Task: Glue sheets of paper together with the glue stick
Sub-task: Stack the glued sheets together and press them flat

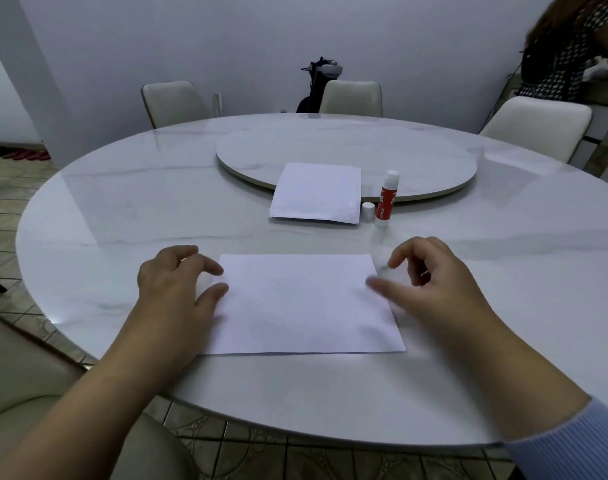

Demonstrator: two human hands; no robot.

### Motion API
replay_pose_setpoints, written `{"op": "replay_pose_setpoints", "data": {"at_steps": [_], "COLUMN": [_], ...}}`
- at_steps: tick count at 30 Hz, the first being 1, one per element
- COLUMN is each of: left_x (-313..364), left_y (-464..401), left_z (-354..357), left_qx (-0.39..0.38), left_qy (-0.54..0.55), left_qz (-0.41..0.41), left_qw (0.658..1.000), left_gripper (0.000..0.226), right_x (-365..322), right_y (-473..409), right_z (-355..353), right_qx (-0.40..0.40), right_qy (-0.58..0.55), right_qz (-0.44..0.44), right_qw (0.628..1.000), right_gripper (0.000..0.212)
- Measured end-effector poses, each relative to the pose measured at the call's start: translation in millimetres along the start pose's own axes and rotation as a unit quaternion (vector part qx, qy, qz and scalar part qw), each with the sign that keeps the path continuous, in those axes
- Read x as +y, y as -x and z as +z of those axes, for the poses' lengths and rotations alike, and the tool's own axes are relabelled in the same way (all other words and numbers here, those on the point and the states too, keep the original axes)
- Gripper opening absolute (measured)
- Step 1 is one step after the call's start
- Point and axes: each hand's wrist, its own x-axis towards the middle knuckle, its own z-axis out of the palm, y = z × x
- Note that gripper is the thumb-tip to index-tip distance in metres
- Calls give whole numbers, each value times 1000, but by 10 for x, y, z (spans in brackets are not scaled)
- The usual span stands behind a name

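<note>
White marble counter (122, 209), round, fills the head view, with a raised turntable (417, 157) at its middle and pale chairs (172, 102) along the far rim against a grey wall. Before me lies one sheet of paper (306, 303), flat. My left hand (171, 282) sits at its 9 o'clock edge, fingers loosely curled, thumb tip on the paper, gripping nothing. My right hand (430, 282) is at the 3 o'clock edge, fingers bent and relaxed, thumb reaching onto the sheet, slightly blurred. At 12 o'clock from the sheet rests a stack of paper (316, 194), partly on the turntable. Just beside it at 3 o'clock stands the uncapped glue stick (385, 199), upright, its white cap (367, 212) between them.
</note>
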Motion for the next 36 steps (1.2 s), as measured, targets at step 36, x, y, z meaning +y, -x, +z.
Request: {"op": "replay_pose_setpoints", "data": {"at_steps": [36], "left_x": [8], "left_y": [-256], "left_z": [250], "left_qx": [-200], "left_qy": [-159], "left_qz": [74], "left_qw": [964], "left_gripper": [60], "right_x": [-90], "right_y": [53], "right_z": [256], "right_qx": [-239], "right_qy": [406], "right_qz": [70], "right_qw": [879], "right_gripper": [69]}}
